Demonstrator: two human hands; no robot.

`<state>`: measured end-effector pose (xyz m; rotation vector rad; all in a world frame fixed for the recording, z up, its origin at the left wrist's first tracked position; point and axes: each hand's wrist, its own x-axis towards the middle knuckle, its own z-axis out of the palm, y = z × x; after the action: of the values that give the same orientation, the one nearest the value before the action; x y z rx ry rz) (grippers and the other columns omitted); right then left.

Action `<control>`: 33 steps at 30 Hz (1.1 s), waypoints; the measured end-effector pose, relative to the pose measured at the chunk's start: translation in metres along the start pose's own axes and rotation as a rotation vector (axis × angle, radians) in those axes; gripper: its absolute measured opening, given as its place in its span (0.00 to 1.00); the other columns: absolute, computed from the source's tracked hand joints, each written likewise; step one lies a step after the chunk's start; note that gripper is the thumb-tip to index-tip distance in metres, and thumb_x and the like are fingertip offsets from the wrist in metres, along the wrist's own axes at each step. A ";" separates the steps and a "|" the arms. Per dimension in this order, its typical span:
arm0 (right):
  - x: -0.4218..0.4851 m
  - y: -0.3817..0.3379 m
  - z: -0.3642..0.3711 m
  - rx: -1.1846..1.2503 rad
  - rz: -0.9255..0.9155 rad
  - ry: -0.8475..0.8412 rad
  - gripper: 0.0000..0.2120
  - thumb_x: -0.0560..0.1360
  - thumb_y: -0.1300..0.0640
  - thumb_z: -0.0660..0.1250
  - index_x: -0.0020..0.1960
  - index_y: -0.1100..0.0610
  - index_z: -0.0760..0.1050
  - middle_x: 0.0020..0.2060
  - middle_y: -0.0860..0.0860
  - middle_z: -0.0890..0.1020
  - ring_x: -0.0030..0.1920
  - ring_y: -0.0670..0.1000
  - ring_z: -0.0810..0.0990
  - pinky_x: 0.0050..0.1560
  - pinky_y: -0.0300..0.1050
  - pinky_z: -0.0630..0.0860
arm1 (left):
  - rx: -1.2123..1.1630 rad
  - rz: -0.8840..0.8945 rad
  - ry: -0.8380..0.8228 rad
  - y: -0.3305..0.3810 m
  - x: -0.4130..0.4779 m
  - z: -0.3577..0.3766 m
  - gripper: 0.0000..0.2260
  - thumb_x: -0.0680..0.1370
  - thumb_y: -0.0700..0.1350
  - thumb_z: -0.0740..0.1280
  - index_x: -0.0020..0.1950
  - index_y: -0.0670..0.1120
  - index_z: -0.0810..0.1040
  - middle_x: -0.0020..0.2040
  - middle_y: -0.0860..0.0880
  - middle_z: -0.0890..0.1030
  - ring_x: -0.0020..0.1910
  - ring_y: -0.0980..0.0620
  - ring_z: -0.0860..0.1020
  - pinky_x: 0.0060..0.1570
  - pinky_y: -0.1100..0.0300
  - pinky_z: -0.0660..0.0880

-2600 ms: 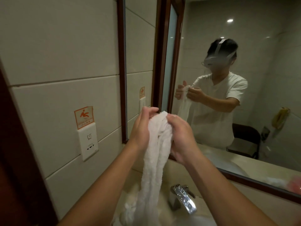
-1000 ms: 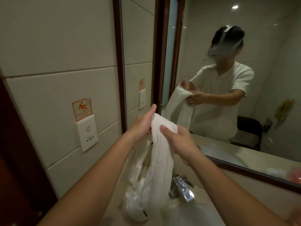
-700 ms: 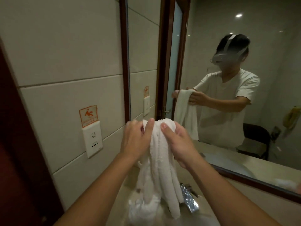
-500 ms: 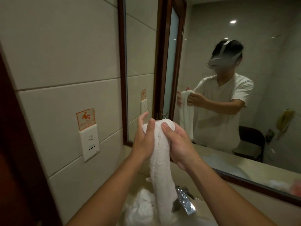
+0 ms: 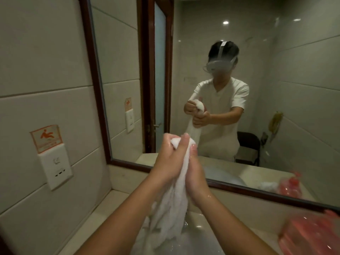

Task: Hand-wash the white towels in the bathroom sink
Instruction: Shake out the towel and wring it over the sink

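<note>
Towel (image 5: pixel 173 205), white and wet, hangs from both hands down into the sink (image 5: pixel 198 243) below them. The left hand (image 5: pixel 165 162) and the right hand (image 5: pixel 196 173) grip its bunched top. Hard wringing may splash water toward the wall socket (image 5: pixel 55 166) left of the hands.

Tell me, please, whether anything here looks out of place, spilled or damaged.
Nothing stands out. The left hand and right hand grip the white towel over the sink, its lower end hanging into it.
</note>
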<state>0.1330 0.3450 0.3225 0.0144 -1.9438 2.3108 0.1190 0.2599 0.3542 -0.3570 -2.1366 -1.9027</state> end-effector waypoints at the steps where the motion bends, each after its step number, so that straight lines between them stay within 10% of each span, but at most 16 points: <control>1: 0.000 -0.004 -0.009 0.038 -0.003 0.003 0.34 0.82 0.29 0.50 0.65 0.50 0.83 0.55 0.52 0.88 0.59 0.51 0.87 0.67 0.57 0.80 | 0.001 0.023 -0.086 0.002 0.003 -0.003 0.23 0.77 0.67 0.69 0.59 0.50 0.73 0.51 0.52 0.80 0.47 0.61 0.81 0.40 0.72 0.74; 5: 0.007 -0.013 -0.044 0.216 -0.011 -0.094 0.27 0.83 0.37 0.54 0.66 0.55 0.80 0.55 0.56 0.88 0.57 0.52 0.87 0.58 0.49 0.82 | -0.164 0.016 -0.353 0.000 0.010 0.007 0.37 0.67 0.63 0.74 0.75 0.55 0.71 0.66 0.49 0.81 0.63 0.52 0.82 0.60 0.56 0.80; 9: 0.014 -0.009 -0.078 0.054 0.037 -0.048 0.20 0.89 0.46 0.55 0.70 0.59 0.75 0.54 0.48 0.85 0.56 0.49 0.83 0.55 0.45 0.79 | -0.228 -0.079 -0.191 -0.010 0.004 0.065 0.23 0.68 0.58 0.78 0.55 0.46 0.81 0.57 0.38 0.85 0.58 0.40 0.85 0.62 0.40 0.80; 14: 0.015 0.018 -0.144 -0.328 0.184 0.088 0.24 0.87 0.41 0.56 0.45 0.58 0.76 0.37 0.49 0.81 0.39 0.51 0.80 0.40 0.44 0.76 | 0.033 -0.068 0.155 -0.038 -0.009 0.111 0.10 0.76 0.48 0.77 0.51 0.51 0.78 0.50 0.52 0.81 0.50 0.53 0.80 0.48 0.60 0.76; 17: -0.017 0.026 -0.168 -0.243 0.330 0.077 0.22 0.86 0.38 0.56 0.54 0.56 0.75 0.33 0.50 0.78 0.34 0.50 0.79 0.32 0.45 0.75 | 0.091 -0.066 0.298 -0.043 -0.013 0.132 0.07 0.78 0.50 0.75 0.50 0.51 0.79 0.48 0.56 0.81 0.49 0.58 0.79 0.46 0.64 0.73; 20: -0.033 0.043 -0.158 0.104 0.683 -0.089 0.40 0.79 0.24 0.53 0.78 0.53 0.67 0.52 0.61 0.85 0.46 0.60 0.87 0.42 0.54 0.84 | 0.087 -0.081 0.429 -0.039 -0.013 0.147 0.12 0.77 0.54 0.76 0.46 0.49 0.77 0.42 0.56 0.79 0.41 0.60 0.76 0.36 0.70 0.69; 24: -0.015 0.073 -0.117 0.432 0.728 -0.080 0.52 0.64 0.15 0.63 0.71 0.54 0.76 0.63 0.62 0.83 0.63 0.66 0.83 0.63 0.68 0.80 | -0.012 -0.071 0.497 -0.040 -0.031 0.136 0.12 0.77 0.53 0.76 0.47 0.48 0.77 0.44 0.53 0.80 0.42 0.58 0.78 0.38 0.70 0.73; 31: 0.011 0.135 -0.088 0.623 0.672 0.175 0.25 0.77 0.37 0.73 0.65 0.53 0.77 0.53 0.61 0.87 0.56 0.65 0.86 0.66 0.69 0.78 | -0.257 -0.090 0.367 -0.060 -0.060 0.044 0.09 0.71 0.49 0.75 0.34 0.55 0.78 0.35 0.49 0.78 0.35 0.51 0.78 0.35 0.58 0.73; 33: 0.014 0.163 -0.080 0.535 0.733 0.258 0.47 0.64 0.41 0.86 0.76 0.47 0.66 0.58 0.63 0.85 0.54 0.68 0.87 0.57 0.72 0.82 | -0.325 -0.102 0.277 -0.076 -0.073 0.018 0.08 0.68 0.49 0.75 0.36 0.51 0.77 0.37 0.41 0.75 0.37 0.45 0.76 0.39 0.53 0.72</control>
<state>0.1085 0.3972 0.1498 -1.0401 -1.2742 2.9939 0.1602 0.2686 0.2565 -0.0383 -1.7020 -2.2127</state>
